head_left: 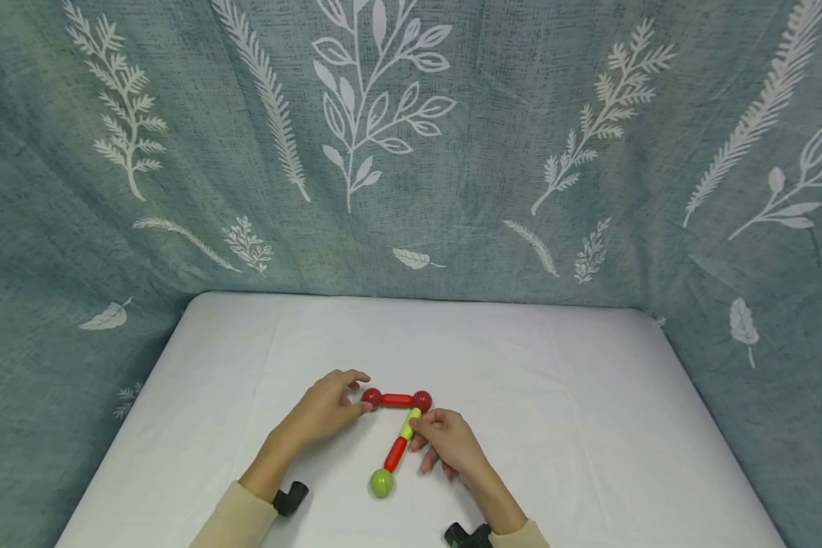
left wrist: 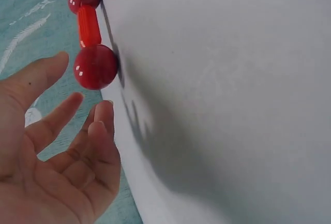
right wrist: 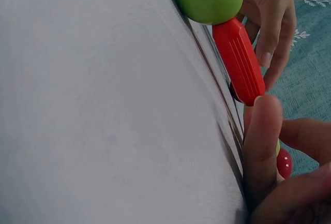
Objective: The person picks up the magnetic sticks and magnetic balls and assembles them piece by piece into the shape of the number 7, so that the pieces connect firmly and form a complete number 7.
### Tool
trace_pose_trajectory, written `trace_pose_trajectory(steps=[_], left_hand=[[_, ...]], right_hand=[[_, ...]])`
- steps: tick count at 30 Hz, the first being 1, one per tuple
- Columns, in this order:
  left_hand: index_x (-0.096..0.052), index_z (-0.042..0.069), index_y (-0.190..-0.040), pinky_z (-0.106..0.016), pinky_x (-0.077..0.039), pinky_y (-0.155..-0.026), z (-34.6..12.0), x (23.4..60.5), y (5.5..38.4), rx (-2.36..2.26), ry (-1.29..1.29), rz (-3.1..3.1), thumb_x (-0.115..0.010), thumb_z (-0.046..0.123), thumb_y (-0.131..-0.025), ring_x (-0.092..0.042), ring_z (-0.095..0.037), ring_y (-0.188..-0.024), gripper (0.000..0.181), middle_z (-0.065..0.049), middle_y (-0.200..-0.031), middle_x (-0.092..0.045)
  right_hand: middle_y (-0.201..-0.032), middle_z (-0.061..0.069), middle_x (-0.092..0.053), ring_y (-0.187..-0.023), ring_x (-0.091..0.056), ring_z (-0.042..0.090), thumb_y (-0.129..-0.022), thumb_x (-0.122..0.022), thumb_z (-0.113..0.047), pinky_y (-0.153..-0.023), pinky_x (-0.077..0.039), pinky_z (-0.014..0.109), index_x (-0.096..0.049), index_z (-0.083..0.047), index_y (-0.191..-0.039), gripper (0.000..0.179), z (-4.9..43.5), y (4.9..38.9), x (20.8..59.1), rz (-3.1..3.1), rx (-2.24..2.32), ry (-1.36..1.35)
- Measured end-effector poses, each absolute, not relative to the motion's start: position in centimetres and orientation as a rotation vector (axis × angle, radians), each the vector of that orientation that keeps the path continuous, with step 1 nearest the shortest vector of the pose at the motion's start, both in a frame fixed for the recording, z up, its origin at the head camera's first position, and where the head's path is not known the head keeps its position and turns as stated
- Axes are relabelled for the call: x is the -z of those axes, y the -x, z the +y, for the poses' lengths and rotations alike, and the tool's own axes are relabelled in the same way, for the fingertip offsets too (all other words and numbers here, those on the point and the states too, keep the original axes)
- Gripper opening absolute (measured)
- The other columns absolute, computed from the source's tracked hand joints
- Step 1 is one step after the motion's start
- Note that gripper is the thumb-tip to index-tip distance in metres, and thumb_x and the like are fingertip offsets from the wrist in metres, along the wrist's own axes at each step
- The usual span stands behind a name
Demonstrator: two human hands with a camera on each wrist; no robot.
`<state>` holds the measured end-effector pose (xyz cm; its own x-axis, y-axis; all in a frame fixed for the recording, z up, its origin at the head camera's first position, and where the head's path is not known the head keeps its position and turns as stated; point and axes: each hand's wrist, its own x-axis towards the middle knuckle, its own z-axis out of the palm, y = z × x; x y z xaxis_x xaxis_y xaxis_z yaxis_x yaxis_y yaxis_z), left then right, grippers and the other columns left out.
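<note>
A joined chain of toy rods and balls lies on the white table. Its upper part is a red ball point(head_left: 371, 396), a red rod point(head_left: 397, 400) and a second red ball point(head_left: 422, 400). From there a yellow-green rod point(head_left: 407, 431), another red rod point(head_left: 395, 455) and a green ball point(head_left: 381, 483) slant toward the front. My right hand point(head_left: 454, 444) pinches the yellow-green rod between thumb and index finger, mostly covering it in the right wrist view. Beside the left red ball point(left wrist: 96, 67), my left hand point(left wrist: 67, 157) has its fingers spread and loosely bent, a small gap from it.
A white cloth covers the table point(head_left: 555, 380). Green curtain fabric point(head_left: 479, 152) with white leaf prints hangs behind and at both sides. Black wrist devices point(head_left: 291, 498) are worn at both sleeves.
</note>
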<state>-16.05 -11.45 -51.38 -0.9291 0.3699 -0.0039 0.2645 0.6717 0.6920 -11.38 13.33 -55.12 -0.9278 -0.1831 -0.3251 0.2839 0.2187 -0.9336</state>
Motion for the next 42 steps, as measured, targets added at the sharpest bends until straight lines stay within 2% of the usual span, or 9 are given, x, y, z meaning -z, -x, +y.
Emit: trace_pose_trajectory(steps=[4, 12, 24, 31, 42], left_hand=[[-0.065, 0.012, -0.128, -0.032, -0.046, -0.063, -11.3, 52.0, 16.8, -1.088, -0.556, 2.686, -0.079, 0.024, -0.087, -0.052, -0.013, -0.076, 0.044, -0.004, -0.107, -0.062], [-0.067, 0.015, -0.120, -0.031, -0.048, -0.065, -10.9, 52.8, 17.3, -1.100, -0.556, 2.602, -0.078, 0.021, -0.088, -0.055, -0.013, -0.079, 0.034, 0.001, -0.100, -0.066], [-0.068, 0.014, -0.119, -0.034, -0.049, -0.067, -10.4, 52.6, 17.9, -1.134, -0.574, 2.590, -0.078, 0.020, -0.089, -0.056, -0.014, -0.079, 0.032, 0.001, -0.098, -0.066], [-0.068, 0.013, -0.119, -0.034, -0.049, -0.069, -9.0, 52.4, 19.4, -1.125, -0.598, 2.598, -0.077, 0.021, -0.090, -0.057, -0.014, -0.079, 0.032, 0.001, -0.096, -0.065], [-0.067, 0.011, -0.118, -0.037, -0.048, -0.076, -6.5, 52.7, 23.7, -1.116, -0.588, 2.617, -0.076, 0.019, -0.090, -0.058, -0.016, -0.086, 0.031, -0.002, -0.096, -0.066]], right_hand=[[-0.079, 0.011, -0.071, -0.045, -0.062, 0.014, -0.098, -0.065, -0.033, -0.032, -0.032, 0.019, -0.061, 0.001, -0.101, 0.035, 13.3, 11.3, 55.1, 2.122, 1.763, -0.089], [-0.080, 0.011, -0.071, -0.045, -0.063, 0.015, -0.098, -0.065, -0.031, -0.032, -0.031, 0.018, -0.060, 0.002, -0.101, 0.033, 13.4, 11.3, 55.1, 2.124, 1.767, -0.091], [-0.086, 0.011, -0.073, -0.059, -0.071, 0.024, -0.099, -0.064, -0.027, -0.034, -0.034, 0.018, -0.062, 0.003, -0.102, 0.030, 13.9, 11.8, 54.7, 2.092, 1.782, -0.112], [-0.085, 0.011, -0.071, -0.058, -0.070, 0.023, -0.099, -0.064, -0.027, -0.036, -0.037, 0.019, -0.061, 0.003, -0.102, 0.031, 15.5, 13.6, 54.5, 2.135, 1.772, -0.111], [-0.086, 0.011, -0.072, -0.060, -0.071, 0.022, -0.100, -0.062, -0.026, -0.039, -0.039, 0.021, -0.062, 0.003, -0.103, 0.029, 17.3, 17.4, 54.6, 2.150, 1.738, -0.165]])
